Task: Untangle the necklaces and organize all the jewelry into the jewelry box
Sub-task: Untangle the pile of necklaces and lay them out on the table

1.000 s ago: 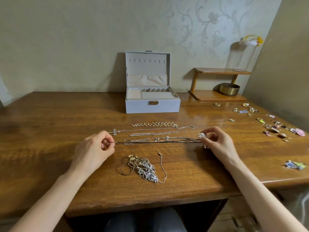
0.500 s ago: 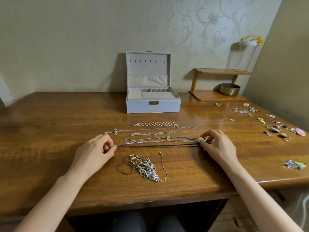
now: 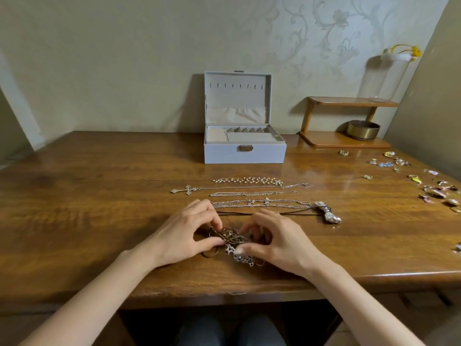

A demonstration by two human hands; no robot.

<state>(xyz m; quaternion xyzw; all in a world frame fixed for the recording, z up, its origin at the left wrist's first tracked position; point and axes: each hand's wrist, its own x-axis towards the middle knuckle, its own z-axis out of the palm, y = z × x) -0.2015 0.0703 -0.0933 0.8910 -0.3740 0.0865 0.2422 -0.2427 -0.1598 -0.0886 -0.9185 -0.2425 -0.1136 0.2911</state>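
While the bench (image 3: 99,196) carries the open box (image 3: 244,153) far off and straightened necklaces (image 3: 249,193) nearer, the tangle (image 3: 232,242) lies nearest. Left hand (image 3: 184,236) and right hand (image 3: 277,243) each pinch its chains in a closed grip; untangling is in hand, and next one chain probably needs teasing loose.

The wooden table (image 3: 99,196) bears a jewelry box (image 3: 244,153), straightened necklaces (image 3: 252,193), a tangle (image 3: 232,242), trinkets (image 3: 436,191).
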